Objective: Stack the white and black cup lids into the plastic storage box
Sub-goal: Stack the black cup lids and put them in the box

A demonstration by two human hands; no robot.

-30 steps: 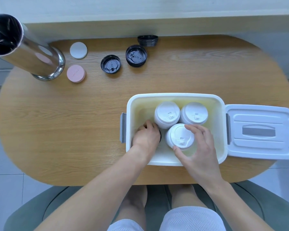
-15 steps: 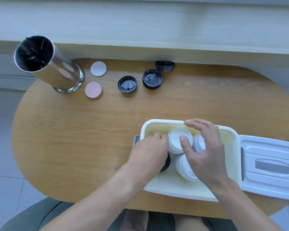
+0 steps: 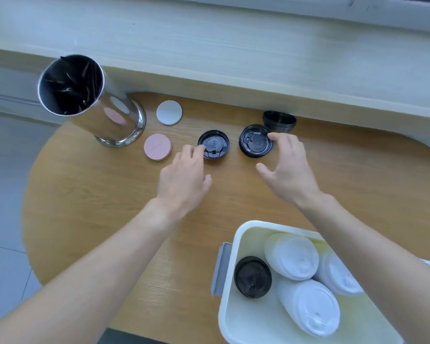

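Two hands over loose black lids on a wooden tabletop [image 3: 90, 219]; the left hand [image 3: 184, 180] is spread, empty, its fingertips at the near-left rim of one black lid [image 3: 215, 144]; the right hand [image 3: 287, 170] is likewise spread with thumb and fingers apart, one fingertip touching the edge of a second black lid [image 3: 255, 144], nothing yet gripped; a short stack of black lids [image 3: 279, 121] sits just behind the second lid, near the far edge. The plastic box [image 3: 230, 306] stands at near right, holding three leaning stacks of white lids [image 3: 292, 259] and one black lid stack [image 3: 253, 276] in its left corner. Likely risks: a thin flat lid may skid across the smooth wood rather than lift if pinched from one side only; the right hand may knock the rear stack; a lid pushed left could bump the pink disc [image 3: 157, 147] or the steel cylinder [image 3: 90, 100]; lids dropped in carelessly may topple the leaning white stacks.
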